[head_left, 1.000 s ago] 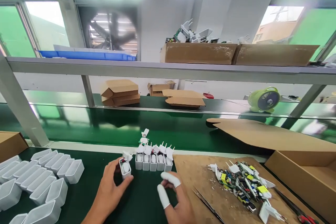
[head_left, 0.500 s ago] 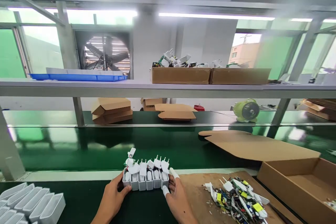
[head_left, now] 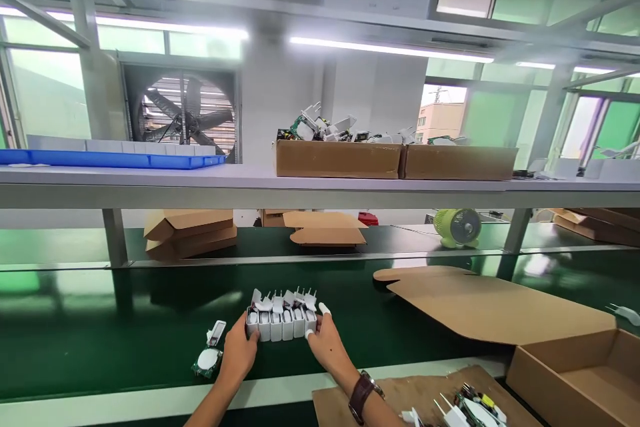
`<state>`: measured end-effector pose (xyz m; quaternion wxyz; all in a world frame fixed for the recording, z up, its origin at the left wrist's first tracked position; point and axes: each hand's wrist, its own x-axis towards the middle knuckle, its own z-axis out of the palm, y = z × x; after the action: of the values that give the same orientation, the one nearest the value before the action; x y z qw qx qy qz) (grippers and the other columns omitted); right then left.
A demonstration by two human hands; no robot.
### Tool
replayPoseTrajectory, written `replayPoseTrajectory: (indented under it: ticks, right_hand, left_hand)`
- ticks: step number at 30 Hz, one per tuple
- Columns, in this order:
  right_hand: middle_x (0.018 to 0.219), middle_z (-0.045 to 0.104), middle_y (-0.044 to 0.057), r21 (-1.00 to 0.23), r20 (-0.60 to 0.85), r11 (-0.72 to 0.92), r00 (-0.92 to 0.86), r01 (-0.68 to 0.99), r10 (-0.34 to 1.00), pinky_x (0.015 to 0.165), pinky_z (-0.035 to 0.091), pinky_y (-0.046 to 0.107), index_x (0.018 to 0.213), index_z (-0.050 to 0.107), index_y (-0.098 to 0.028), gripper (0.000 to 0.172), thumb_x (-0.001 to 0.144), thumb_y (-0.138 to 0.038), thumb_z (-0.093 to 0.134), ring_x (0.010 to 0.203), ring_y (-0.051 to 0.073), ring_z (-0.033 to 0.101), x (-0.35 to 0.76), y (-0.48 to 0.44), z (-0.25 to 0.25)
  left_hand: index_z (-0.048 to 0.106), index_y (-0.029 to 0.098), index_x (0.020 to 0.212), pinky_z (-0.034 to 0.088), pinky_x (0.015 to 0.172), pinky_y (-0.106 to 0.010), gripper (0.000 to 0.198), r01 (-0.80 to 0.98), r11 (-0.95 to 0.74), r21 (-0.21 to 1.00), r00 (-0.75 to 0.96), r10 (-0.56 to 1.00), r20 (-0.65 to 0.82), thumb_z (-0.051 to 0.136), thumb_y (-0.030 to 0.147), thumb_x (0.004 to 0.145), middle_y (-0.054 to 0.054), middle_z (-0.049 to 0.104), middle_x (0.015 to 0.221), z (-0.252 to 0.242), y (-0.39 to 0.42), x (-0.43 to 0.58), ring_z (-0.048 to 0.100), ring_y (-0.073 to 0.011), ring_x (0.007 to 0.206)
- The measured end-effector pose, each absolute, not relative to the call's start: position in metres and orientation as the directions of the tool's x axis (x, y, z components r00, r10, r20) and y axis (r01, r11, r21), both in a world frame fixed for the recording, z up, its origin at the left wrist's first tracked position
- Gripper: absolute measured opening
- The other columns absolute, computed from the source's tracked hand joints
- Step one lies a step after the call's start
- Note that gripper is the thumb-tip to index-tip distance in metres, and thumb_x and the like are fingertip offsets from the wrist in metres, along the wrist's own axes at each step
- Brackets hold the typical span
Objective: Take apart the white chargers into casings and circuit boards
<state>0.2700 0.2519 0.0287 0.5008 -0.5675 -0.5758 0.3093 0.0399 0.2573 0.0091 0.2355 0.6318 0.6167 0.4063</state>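
Note:
A row of several white charger housings with plug parts (head_left: 281, 319) stands on the dark green conveyor belt (head_left: 125, 340). My left hand (head_left: 239, 353) presses the row's left end and my right hand (head_left: 325, 341), with white finger cots on two fingers and a wristwatch, presses its right end. Together they clamp the row between them. A loose charger part with a green circuit board (head_left: 210, 355) lies on the belt just left of my left hand.
A flat cardboard sheet (head_left: 480, 307) lies on the belt at right, an open cardboard box (head_left: 580, 373) at the near right. A pile of circuit boards (head_left: 470, 407) sits on a brown board. A green fan (head_left: 457, 227) and folded cartons (head_left: 190, 232) are behind; boxes stand on the shelf above.
My left hand set one housing against the row, then both hands squeezed the row together and carried it forward from the work surface onto the conveyor belt. The view tilted up.

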Motion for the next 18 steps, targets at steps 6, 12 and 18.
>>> replayPoseTrajectory:
  ticks: [6,12,18]
  right_hand:
    - [0.122,0.072,0.019,-0.935,0.128,0.061,0.173,0.349,0.976,0.109,0.051,0.051,0.124,0.057,-0.014,0.060,0.065,-0.017,0.061,0.123,0.035,0.068,0.274,0.253,0.019]
    - [0.140,0.062,0.019,-0.930,0.173,0.087,0.217,0.356,0.961,0.112,0.048,0.052,0.142,0.050,-0.015,0.071,0.072,-0.025,0.062,0.135,0.036,0.059,0.270,0.226,0.040]
    - [0.141,0.062,0.019,-0.901,0.232,0.188,0.067,0.391,0.970,0.109,0.051,0.046,0.146,0.051,-0.013,0.068,0.081,-0.030,0.063,0.131,0.033,0.061,0.248,0.171,0.073]
  left_hand:
    - [0.044,0.010,0.152,0.044,0.117,-0.043,0.065,0.702,-0.079,0.708,-0.134,0.962,0.240,0.057,0.022,0.090,-0.019,0.055,0.154,0.007,0.252,-0.004,0.052,-0.0325,0.144]
    - [0.052,0.014,0.141,0.045,0.106,-0.069,0.076,0.762,0.099,0.640,-0.283,0.940,0.191,0.069,0.036,0.070,-0.024,0.062,0.143,0.004,0.226,-0.064,0.051,-0.0522,0.138]
    - [0.055,0.009,0.133,0.056,0.101,-0.051,0.060,0.690,0.122,0.713,-0.339,0.925,0.170,0.055,0.039,0.081,-0.024,0.071,0.131,0.008,0.205,-0.078,0.068,-0.0427,0.123]
